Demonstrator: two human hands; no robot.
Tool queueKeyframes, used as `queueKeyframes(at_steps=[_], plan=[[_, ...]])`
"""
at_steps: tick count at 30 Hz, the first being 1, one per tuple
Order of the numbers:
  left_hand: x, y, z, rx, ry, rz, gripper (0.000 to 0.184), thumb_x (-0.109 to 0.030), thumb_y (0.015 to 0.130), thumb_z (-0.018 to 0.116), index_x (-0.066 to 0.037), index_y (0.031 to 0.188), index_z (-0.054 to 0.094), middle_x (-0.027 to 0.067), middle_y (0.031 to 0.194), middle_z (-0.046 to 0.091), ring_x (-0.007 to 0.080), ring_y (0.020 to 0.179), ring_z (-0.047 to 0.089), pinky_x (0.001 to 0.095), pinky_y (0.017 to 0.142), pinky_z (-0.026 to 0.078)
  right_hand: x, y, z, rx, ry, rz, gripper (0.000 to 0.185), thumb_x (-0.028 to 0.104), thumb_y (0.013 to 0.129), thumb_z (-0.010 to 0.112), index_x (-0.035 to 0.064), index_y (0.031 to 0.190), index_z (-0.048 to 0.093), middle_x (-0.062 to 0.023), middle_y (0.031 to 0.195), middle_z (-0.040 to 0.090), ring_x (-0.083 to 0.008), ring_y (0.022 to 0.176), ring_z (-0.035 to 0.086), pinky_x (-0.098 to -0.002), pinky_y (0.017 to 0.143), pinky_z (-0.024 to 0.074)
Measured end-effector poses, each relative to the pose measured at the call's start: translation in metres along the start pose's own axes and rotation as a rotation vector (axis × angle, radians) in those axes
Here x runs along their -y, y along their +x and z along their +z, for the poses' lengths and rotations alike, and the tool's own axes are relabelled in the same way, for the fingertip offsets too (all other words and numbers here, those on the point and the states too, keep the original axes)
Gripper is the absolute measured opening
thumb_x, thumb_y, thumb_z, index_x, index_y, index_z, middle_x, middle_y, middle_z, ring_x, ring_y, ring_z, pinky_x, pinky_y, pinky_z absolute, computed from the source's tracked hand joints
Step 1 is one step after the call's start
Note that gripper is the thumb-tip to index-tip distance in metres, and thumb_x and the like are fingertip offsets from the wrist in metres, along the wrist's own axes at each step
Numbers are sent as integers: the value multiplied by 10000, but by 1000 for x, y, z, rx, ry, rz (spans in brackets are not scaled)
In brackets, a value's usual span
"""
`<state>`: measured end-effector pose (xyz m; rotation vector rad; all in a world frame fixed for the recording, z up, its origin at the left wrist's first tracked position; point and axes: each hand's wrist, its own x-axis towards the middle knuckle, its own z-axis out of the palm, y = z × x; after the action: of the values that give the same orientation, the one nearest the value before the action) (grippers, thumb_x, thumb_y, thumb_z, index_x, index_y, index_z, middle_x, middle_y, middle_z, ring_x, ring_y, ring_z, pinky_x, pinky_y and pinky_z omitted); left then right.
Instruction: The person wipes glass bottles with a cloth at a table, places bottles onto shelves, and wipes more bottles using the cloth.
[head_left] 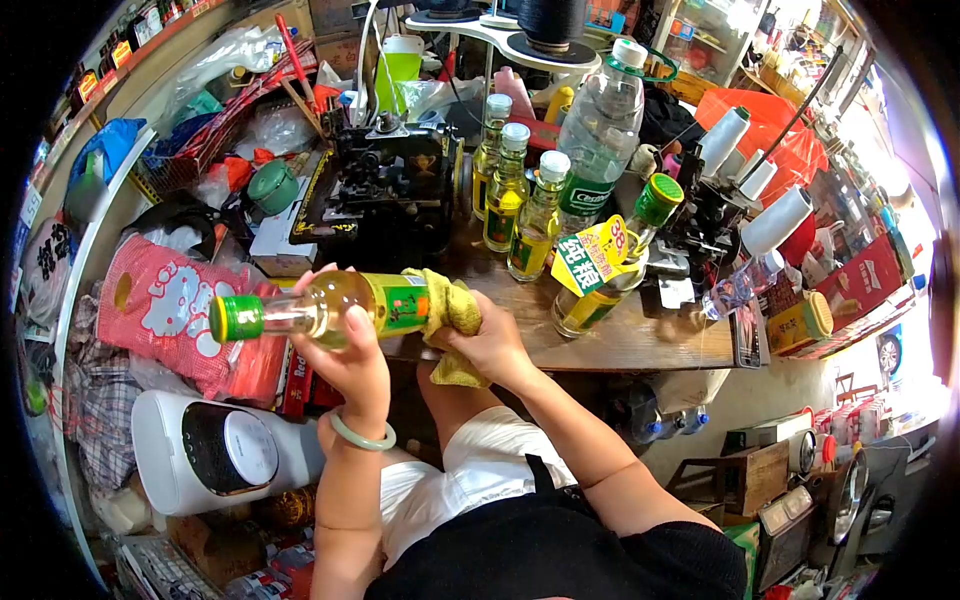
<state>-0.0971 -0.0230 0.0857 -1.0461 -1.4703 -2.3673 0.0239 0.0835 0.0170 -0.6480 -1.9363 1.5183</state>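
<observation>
A glass liquor bottle (345, 303) with a green-and-yellow cap lies sideways in the air above the table's front edge, its cap pointing left. My left hand (345, 345) is wrapped round its shoulder, near the neck. At the base end, my right hand (490, 340) presses a yellow-green cloth (450, 315) around the bottle. Another green-capped bottle (610, 280) with a yellow tag stands on the table to the right. Several smaller white-capped bottles (538, 225) stand behind, beside a large clear plastic bottle (600, 130).
A black sewing machine (395, 180) occupies the back left of the wooden table (640, 345). White thread cones (775, 220) and another machine are at the right. A pink patterned bag (170, 310) and a white appliance (220, 455) sit at the left.
</observation>
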Motion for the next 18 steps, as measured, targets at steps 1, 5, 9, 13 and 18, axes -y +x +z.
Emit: queueKeyframes(at_steps=[1,5,9,13,18], plan=[[-2,3,3,-24,9,18,556,-189,893,619,-3,1325,322,171,1230,500,241,1047,570,362,942,463,-9,0,0,-26,-6,-25,480,129,768,758,51,1199,564,-123,1000,688,-187,919,663,-313,814,505],[-2,29,-11,37,213,43,459,-144,839,691,-2,1177,415,96,1079,529,160,950,544,311,894,446,1,-12,-9,32,538,9,405,82,841,705,6,1213,564,-51,1118,647,-124,998,597,-294,907,476],[11,40,-25,59,421,-73,491,-187,835,719,14,1168,419,96,1048,537,170,928,544,323,864,451,14,-34,-36,31,763,134,457,82,838,696,-5,1253,526,-63,1133,636,-152,1008,611,-328,919,485],[25,44,-24,43,435,-22,492,-203,819,741,23,1149,455,96,1001,569,180,911,572,329,851,463,28,-50,-52,102,734,164,497,117,832,707,-13,1269,509,-59,1138,628,-147,1020,602,-322,928,475],[22,55,-13,89,490,-111,499,-251,804,755,9,1141,493,100,970,621,207,874,613,339,817,485,39,-74,-64,153,757,187,614,178,815,731,-2,1333,455,-75,1209,594,-154,1092,568,-324,963,450]])
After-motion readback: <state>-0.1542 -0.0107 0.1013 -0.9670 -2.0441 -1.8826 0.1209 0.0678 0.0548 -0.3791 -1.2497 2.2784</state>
